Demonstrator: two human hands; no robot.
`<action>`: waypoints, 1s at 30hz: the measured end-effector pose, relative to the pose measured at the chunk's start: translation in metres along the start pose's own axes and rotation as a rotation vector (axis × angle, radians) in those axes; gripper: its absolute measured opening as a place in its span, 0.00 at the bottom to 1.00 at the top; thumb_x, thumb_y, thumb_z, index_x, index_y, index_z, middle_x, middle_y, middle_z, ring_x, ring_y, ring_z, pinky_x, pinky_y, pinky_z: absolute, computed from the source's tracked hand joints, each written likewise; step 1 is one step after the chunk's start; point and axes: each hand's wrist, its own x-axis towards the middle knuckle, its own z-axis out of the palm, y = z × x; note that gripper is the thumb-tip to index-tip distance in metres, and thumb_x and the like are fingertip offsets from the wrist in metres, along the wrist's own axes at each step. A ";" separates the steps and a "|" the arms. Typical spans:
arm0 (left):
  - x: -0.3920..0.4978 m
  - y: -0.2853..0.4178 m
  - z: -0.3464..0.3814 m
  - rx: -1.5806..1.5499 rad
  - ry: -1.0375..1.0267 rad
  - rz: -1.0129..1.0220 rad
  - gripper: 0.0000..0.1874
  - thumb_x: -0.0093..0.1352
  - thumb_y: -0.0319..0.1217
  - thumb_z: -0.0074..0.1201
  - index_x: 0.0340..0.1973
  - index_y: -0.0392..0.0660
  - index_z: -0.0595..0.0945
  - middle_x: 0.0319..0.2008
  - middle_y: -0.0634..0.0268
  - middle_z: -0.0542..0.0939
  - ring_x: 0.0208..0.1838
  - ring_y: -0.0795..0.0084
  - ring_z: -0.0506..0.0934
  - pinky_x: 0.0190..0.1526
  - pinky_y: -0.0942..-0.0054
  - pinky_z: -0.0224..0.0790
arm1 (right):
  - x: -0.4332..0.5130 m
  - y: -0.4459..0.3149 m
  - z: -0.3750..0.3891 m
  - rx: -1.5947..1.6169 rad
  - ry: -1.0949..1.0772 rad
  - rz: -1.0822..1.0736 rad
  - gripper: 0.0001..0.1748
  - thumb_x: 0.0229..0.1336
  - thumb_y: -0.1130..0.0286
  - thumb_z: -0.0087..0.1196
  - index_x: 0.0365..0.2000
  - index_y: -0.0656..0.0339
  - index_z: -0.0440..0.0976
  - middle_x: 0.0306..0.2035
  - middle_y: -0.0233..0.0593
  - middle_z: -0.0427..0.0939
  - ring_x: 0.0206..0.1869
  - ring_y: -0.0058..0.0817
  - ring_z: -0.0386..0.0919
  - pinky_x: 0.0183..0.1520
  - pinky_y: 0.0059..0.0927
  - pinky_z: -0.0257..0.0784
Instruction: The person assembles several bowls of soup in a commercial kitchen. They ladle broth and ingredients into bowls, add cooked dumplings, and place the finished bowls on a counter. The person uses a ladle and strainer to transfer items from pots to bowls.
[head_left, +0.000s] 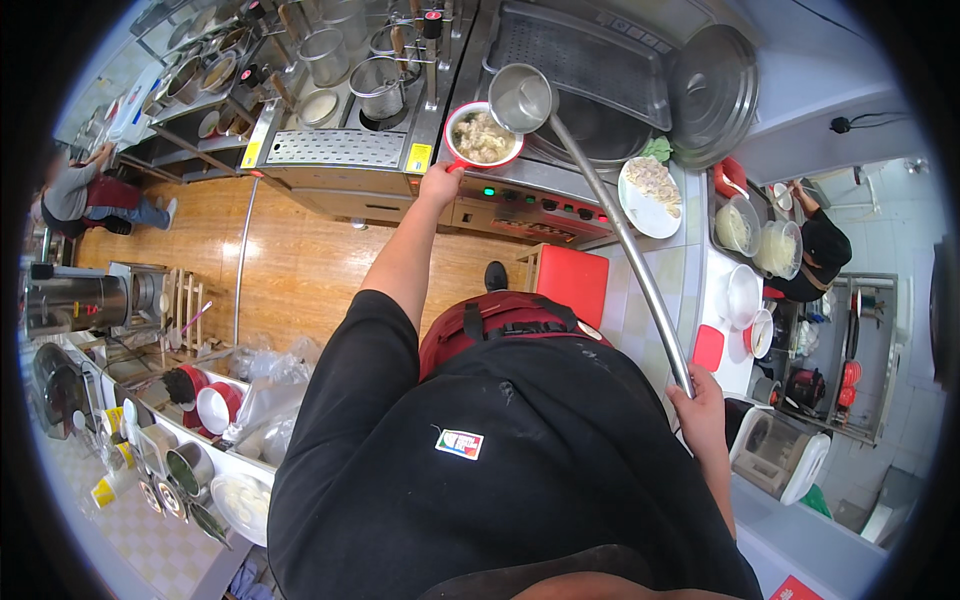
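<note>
My left hand grips the short red handle of a white bowl with a red rim, which holds pale chunks of food and some dark greens. In my right hand, low on the right, is the end of the long handle of a metal ladle. The ladle's round head is over the bowl's right edge; whether the two touch I cannot tell. Behind the ladle a dark round pot opening is partly hidden. A white plate of pale sliced food lies to the right of it.
Mesh noodle baskets and a perforated metal drain plate are at the cooker's left. A perforated tray and a large round lid are at the back. A red stool stands below the cooker. Other people are at far left and right.
</note>
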 end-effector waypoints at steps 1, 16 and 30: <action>0.002 -0.002 0.001 0.022 -0.008 -0.023 0.20 0.73 0.42 0.61 0.54 0.43 0.87 0.40 0.56 0.90 0.39 0.63 0.87 0.45 0.62 0.79 | -0.005 -0.002 -0.003 -0.007 0.001 0.016 0.17 0.63 0.80 0.59 0.52 0.69 0.75 0.37 0.29 0.76 0.38 0.16 0.72 0.43 0.22 0.68; -0.021 0.021 -0.010 -0.115 -0.044 -0.059 0.19 0.75 0.41 0.61 0.53 0.39 0.86 0.36 0.56 0.88 0.31 0.65 0.85 0.35 0.62 0.79 | -0.033 -0.002 -0.011 -0.012 0.139 -0.060 0.17 0.63 0.83 0.58 0.52 0.70 0.75 0.37 0.30 0.77 0.38 0.14 0.72 0.44 0.20 0.68; -0.026 0.026 -0.013 -0.032 -0.014 -0.002 0.19 0.75 0.39 0.61 0.52 0.37 0.85 0.31 0.62 0.86 0.29 0.74 0.81 0.34 0.70 0.74 | -0.036 -0.001 0.000 -0.218 0.225 -0.100 0.16 0.61 0.77 0.63 0.49 0.67 0.78 0.29 0.31 0.77 0.29 0.15 0.69 0.34 0.25 0.67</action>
